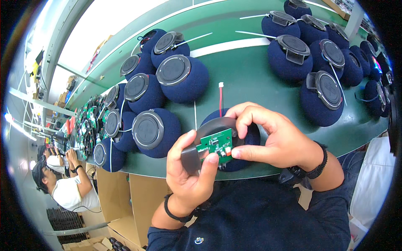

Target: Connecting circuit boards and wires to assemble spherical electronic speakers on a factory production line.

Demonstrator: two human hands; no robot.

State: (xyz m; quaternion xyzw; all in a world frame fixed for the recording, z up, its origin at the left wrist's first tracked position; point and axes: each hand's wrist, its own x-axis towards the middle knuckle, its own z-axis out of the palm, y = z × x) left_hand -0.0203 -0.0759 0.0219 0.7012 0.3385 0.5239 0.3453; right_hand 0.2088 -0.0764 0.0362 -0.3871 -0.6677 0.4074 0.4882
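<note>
A round navy fabric-covered speaker body (251, 136) sits at the near edge of the green bench (251, 79), its dark plastic base turned toward me. A small green circuit board (215, 144) lies on that base. My left hand (188, 171) grips the base from below, thumb and forefinger pinching the board's lower edge. From the right, my right hand (272, 136) wraps over the speaker, its fingertips touching the board's right end. A red wire with a white plug (220, 98) rises behind the speaker.
Several more navy speakers with grey ringed bases stand in a cluster at left (167, 83) and another at back right (318, 54). Green circuit boards are piled at far left (86, 125). Another person (67, 184) works at lower left. Cardboard boxes (125, 196) stand under the bench.
</note>
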